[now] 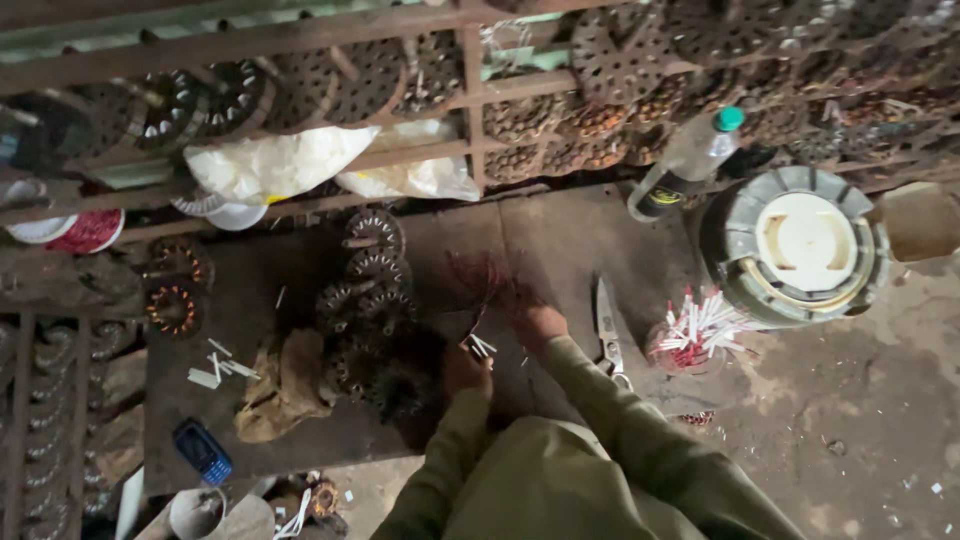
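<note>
Left hand (465,368) grip clamped on white strips (481,346), right hand (540,322) (grip unclear) at copper wire (485,278).

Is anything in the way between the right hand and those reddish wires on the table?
Nothing visible. The right hand already reaches into the reddish wire bundle. The scissors lie off to its side, not between them.

Left hand (466,368): low, fingers curled, pinching closed | Right hand (541,324): reached further forward, fingers bent down, state unclear | Both forearms: sleeved in olive, angled forward, close together
</note>
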